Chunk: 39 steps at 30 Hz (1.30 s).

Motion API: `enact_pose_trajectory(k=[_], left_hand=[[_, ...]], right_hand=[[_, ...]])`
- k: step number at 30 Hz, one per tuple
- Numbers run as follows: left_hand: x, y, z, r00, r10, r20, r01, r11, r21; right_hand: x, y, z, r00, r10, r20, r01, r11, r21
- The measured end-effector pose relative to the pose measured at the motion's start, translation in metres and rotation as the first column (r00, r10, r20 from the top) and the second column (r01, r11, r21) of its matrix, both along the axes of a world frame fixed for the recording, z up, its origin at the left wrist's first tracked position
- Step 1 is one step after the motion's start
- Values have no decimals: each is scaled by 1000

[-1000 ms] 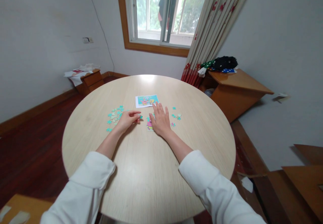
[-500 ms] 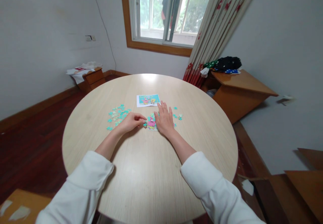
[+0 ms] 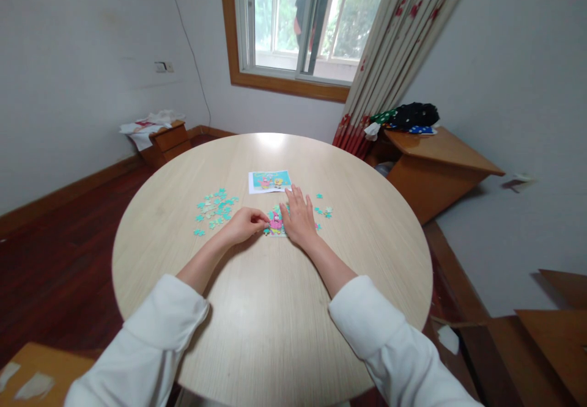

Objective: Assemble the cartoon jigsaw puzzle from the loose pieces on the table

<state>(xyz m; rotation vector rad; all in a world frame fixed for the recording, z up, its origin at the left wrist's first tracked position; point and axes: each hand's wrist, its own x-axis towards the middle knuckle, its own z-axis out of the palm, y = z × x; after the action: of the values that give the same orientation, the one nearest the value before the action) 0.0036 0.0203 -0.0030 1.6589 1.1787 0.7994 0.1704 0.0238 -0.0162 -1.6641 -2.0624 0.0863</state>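
A partly joined jigsaw (image 3: 276,223) with a pink figure lies in the middle of the round wooden table (image 3: 257,315). My right hand (image 3: 299,219) rests flat on its right part, fingers stretched out. My left hand (image 3: 244,224) is pinched at the jigsaw's left edge, holding a small teal piece. Loose teal pieces (image 3: 214,208) lie scattered to the left, and a few more pieces (image 3: 323,211) to the right. A printed reference picture (image 3: 269,181) lies just beyond the jigsaw.
A wooden desk (image 3: 435,156) with dark clothes stands at the right by a curtain (image 3: 389,52). A small cabinet (image 3: 167,138) with papers sits by the left wall. Cardboard pieces (image 3: 550,327) lie on the floor at right.
My left hand has moved right to the jigsaw's left edge with the piece. My right hand slid slightly right, uncovering the pink figure. The view shifted a little.
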Motion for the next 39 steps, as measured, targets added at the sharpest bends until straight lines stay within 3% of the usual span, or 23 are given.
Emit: enact_pose_trajectory(k=[17,23,30,39], left_hand=[[1,6,-12,987,119,-108,-106,988,114],[2,6,-14,982,142,-128,-126,984,123],[5,5,-13,973,163,-166,-145,982,118],[7,9,-20,966,176,-189,-148,977,153]], right_hand=[[0,2,-5,999,23,-23,-23,999,26],[0,3,-7,999,30,17,-30,1000,5],[-2,2,-6,995,35,95,-25,994,-106],[-3,4,-11,994,37,107,-24,993,-115]])
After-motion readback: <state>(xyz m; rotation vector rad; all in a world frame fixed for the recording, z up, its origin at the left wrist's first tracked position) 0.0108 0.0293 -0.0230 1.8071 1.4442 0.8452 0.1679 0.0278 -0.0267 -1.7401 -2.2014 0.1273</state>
